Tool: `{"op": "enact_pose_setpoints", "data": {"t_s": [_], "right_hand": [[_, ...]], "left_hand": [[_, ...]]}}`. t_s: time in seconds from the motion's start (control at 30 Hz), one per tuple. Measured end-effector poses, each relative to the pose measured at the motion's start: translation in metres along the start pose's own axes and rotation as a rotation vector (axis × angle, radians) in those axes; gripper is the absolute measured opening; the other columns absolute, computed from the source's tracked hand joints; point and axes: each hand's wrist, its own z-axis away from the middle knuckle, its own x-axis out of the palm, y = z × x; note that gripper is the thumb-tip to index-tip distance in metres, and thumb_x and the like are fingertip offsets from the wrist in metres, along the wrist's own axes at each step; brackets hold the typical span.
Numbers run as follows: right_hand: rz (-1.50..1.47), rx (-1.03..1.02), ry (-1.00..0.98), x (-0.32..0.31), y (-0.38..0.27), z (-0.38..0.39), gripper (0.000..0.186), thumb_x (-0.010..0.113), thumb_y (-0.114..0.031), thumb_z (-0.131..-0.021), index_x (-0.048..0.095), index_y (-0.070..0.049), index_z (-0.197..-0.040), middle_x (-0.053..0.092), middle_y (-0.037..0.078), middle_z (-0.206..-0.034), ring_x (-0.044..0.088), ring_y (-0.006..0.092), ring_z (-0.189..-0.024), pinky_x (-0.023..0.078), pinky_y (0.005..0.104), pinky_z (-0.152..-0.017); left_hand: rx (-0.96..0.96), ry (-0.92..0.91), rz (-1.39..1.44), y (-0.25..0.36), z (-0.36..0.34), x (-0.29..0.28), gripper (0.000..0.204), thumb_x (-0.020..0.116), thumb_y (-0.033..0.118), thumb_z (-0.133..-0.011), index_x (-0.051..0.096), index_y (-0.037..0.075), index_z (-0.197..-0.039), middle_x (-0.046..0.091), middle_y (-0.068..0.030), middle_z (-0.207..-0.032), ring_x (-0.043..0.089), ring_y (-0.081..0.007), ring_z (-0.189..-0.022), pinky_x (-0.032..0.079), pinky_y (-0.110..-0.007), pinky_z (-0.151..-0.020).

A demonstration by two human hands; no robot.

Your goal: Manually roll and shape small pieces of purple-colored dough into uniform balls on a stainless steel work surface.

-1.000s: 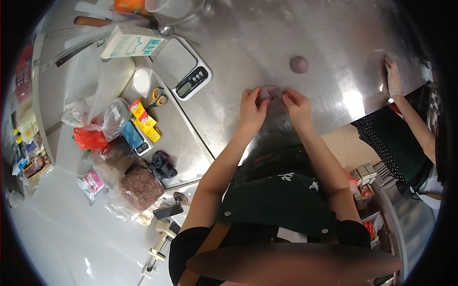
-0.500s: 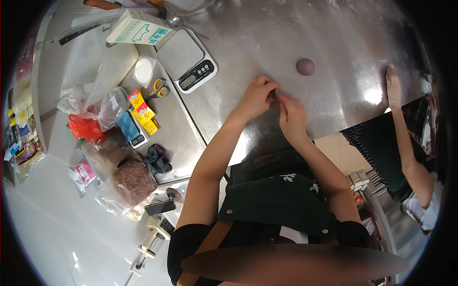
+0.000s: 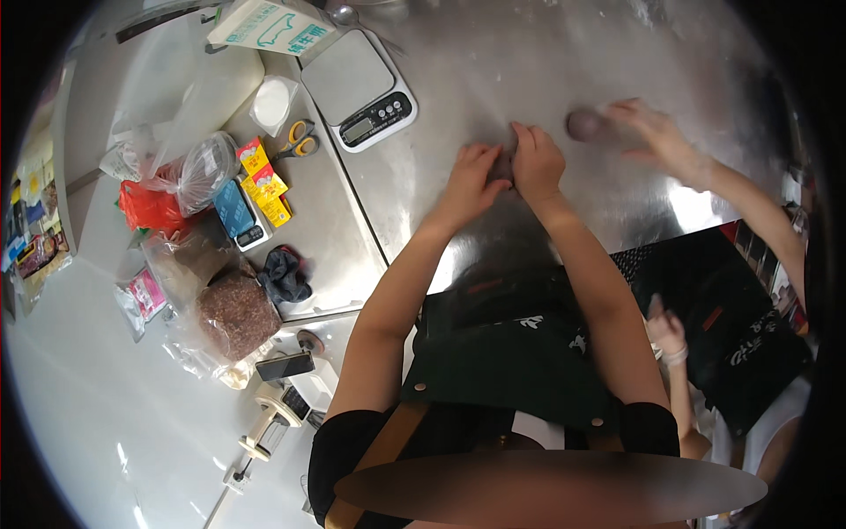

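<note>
A small, dark purplish piece of dough (image 3: 503, 166) sits between my two hands, low over the steel table and partly hidden by my fingers. My left hand (image 3: 471, 182) curves around its left side, thumb toward me. From the other side my right hand (image 3: 537, 165) presses in, fingers together and pointing away. Beyond them to the right lies a smooth purple dough ball (image 3: 582, 125), slightly blurred. A co-worker's hand (image 3: 656, 141) reaches to that ball from the right, its fingers at or just beside it; contact is unclear.
Left of my hands are a kitchen scale (image 3: 357, 84), a milk carton (image 3: 273, 28), scissors (image 3: 300, 141), yellow packets (image 3: 263, 181) and a smaller scale (image 3: 238, 214). A bag of brown granules (image 3: 238, 317) lies nearer. The co-worker's other hand (image 3: 667, 331) is at the right.
My hands have gone from pinching with fingertips to cupping the dough from both sides. The co-worker has come closer, one hand moving left to the dough ball.
</note>
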Motion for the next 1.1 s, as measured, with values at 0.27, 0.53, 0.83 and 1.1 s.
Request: {"op": "enact_pose_setpoints", "data": {"t_s": [0.27,0.53,0.83,1.1], "right_hand": [[-0.418,0.118,-0.045,-0.003,0.006,-0.027,0.010,0.057,-0.013,-0.086,0.063,-0.008,-0.091,0.063,0.009,-0.080,0.060,0.0288,-0.075,0.049,0.0370,-0.063],[-0.126,0.006,-0.013,-0.012,-0.001,0.000,0.015,0.053,-0.007,-0.086,0.062,-0.006,-0.098,0.059,0.010,-0.086,0.057,0.0305,-0.079,0.045,0.0392,-0.067],[-0.270,-0.021,0.067,-0.032,-0.030,0.013,0.020,0.054,-0.009,-0.083,0.058,-0.006,-0.103,0.059,0.009,-0.103,0.055,0.0289,-0.088,0.038,0.0416,-0.079],[-0.095,0.036,0.090,-0.007,-0.003,-0.004,0.020,0.055,-0.013,-0.085,0.057,-0.009,-0.105,0.059,0.006,-0.106,0.055,0.0264,-0.092,0.038,0.0405,-0.079]], "left_hand": [[-0.069,-0.087,-0.041,0.012,0.004,0.014,0.046,0.070,0.002,-0.068,0.056,0.002,-0.112,0.052,-0.0161,-0.107,0.047,-0.0356,-0.105,0.042,-0.040,-0.089],[-0.153,0.190,0.003,0.020,0.051,0.031,0.060,0.065,-0.004,-0.069,0.046,0.000,-0.126,0.049,-0.0181,-0.117,0.050,-0.0352,-0.106,0.044,-0.038,-0.088],[-0.413,0.307,0.214,0.020,0.043,0.049,0.051,0.062,-0.007,-0.072,0.052,-0.001,-0.122,0.051,-0.0132,-0.107,0.057,-0.0242,-0.088,0.049,-0.031,-0.075],[-0.394,0.317,0.266,0.013,0.033,0.035,0.045,0.056,-0.010,-0.076,0.054,-0.001,-0.120,0.052,-0.0114,-0.106,0.058,-0.0207,-0.087,0.049,-0.028,-0.076]]}}
